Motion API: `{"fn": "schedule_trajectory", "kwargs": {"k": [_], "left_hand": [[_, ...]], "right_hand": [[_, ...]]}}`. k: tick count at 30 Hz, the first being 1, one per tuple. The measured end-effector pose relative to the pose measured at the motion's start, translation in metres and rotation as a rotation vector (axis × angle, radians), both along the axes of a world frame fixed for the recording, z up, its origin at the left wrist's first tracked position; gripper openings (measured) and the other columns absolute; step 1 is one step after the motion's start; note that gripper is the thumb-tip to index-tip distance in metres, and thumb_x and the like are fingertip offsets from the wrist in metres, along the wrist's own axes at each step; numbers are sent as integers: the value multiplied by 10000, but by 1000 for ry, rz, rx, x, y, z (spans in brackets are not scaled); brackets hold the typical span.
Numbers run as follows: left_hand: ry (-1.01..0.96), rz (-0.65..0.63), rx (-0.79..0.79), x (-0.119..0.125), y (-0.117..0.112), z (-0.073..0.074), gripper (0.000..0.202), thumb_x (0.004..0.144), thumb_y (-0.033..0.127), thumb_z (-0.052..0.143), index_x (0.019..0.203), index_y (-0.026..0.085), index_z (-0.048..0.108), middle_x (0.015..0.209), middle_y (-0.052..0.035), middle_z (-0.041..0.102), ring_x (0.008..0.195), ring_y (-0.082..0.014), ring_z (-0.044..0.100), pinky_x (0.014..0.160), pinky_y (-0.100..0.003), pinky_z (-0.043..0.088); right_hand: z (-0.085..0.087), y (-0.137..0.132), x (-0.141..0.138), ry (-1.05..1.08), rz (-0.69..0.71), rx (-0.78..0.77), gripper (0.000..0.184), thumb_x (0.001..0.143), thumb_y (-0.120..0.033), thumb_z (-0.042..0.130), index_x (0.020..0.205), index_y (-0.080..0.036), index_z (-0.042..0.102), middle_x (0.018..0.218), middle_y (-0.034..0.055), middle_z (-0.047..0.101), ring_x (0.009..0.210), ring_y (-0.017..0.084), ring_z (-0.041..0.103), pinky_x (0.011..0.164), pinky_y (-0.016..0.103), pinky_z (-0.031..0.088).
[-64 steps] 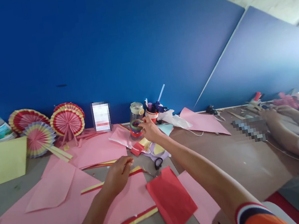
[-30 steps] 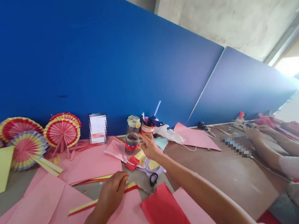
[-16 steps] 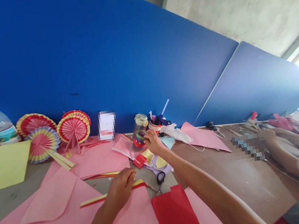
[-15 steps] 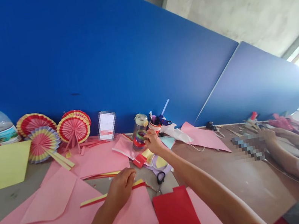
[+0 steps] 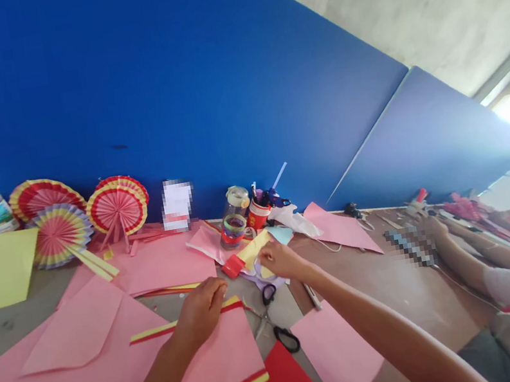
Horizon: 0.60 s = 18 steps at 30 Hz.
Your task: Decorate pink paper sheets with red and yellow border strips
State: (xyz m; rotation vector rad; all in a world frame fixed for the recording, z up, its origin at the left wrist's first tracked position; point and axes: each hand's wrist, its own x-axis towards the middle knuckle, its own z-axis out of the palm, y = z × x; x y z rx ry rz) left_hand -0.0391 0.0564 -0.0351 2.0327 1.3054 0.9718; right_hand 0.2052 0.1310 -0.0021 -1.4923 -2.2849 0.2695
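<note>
My left hand [image 5: 203,307] is curled, knuckles up, its fingertips closed down on the right end of the striped strip [image 5: 156,330] and holding it against the pink sheet [image 5: 224,359]. The strip's long axis runs left to right across me, rising a little toward the right, so almost all of its length trails away to the left of that hand. My right hand [image 5: 282,258] is farther out and to the right, fingers bent down over the pile of scraps beside the yellow scrap [image 5: 252,250]. Whether it grips anything there I cannot tell, since the fingertips are hidden under the hand. The scissors [image 5: 268,293] lie in the gap between my two hands, just beneath the right wrist and nearer to the right hand than the left. The jar [image 5: 232,224] and the cup [image 5: 256,213] of pens stand beyond the right hand, against the blue wall, apart from it.
</note>
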Motion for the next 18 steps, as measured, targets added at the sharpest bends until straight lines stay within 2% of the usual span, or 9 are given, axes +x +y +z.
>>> {"fn": "schedule_trajectory", "kwargs": {"k": [2, 5, 7, 10, 12, 14, 16, 18], "left_hand": [[17, -5, 10, 1, 0, 0, 279, 899, 342, 348, 810, 211, 579, 757, -27, 651, 709, -181, 603, 660, -287, 441], [29, -16, 44, 2, 0, -3, 265, 897, 327, 352, 817, 210, 576, 757, -31, 655, 712, -181, 607, 671, -291, 448], [28, -16, 70, 1, 0, -4, 257, 897, 322, 357, 819, 212, 576, 758, -32, 657, 711, -181, 611, 670, -292, 454], [18, -1, 85, 1, -1, -4, 264, 913, 334, 354, 825, 217, 574, 750, -24, 652, 699, -177, 613, 655, -290, 462], [-14, 27, 118, 2, -1, -3, 253, 924, 333, 357, 873, 217, 577, 790, -26, 656, 731, -177, 621, 667, -292, 476], [-77, 65, 190, 4, -2, -2, 227, 929, 316, 372, 965, 210, 570, 891, -46, 659, 817, -181, 627, 717, -302, 495], [-141, 101, 269, 6, -3, -1, 215, 932, 289, 391, 1055, 199, 543, 981, -67, 639, 899, -182, 617, 781, -316, 503], [-180, 129, 329, 6, -4, 0, 226, 931, 260, 410, 1120, 192, 512, 1021, -79, 614, 936, -181, 603, 817, -328, 505]], "right_hand": [[-9, -19, 3, -19, 14, -39, 17, 645, -193, 664, 654, -191, 650, 736, 68, 625, 795, 246, 591, 752, 374, 447], [-19, -33, 2, -5, -14, -60, 58, 619, -163, 672, 635, -190, 623, 754, 78, 615, 847, 275, 580, 781, 395, 420], [-16, -33, 2, 28, -48, -60, 60, 655, -151, 617, 618, -187, 586, 741, 63, 606, 846, 256, 575, 780, 378, 410], [2, -34, 2, 101, -90, -59, 83, 751, -182, 513, 685, -192, 563, 720, 31, 598, 762, 195, 566, 719, 326, 415], [14, -41, -1, 197, -64, -83, 123, 822, -224, 447, 773, -199, 556, 730, 14, 608, 702, 157, 555, 665, 284, 420], [21, -52, -10, 392, 20, -158, 119, 848, -252, 435, 801, -202, 532, 728, 1, 616, 667, 134, 546, 634, 257, 419], [20, -62, -24, 590, 91, -239, 73, 824, -253, 479, 777, -205, 509, 680, -19, 590, 623, 120, 524, 599, 242, 404], [13, -71, -38, 701, 122, -291, 58, 792, -248, 515, 754, -205, 508, 652, -31, 554, 596, 112, 497, 576, 236, 384]]}}
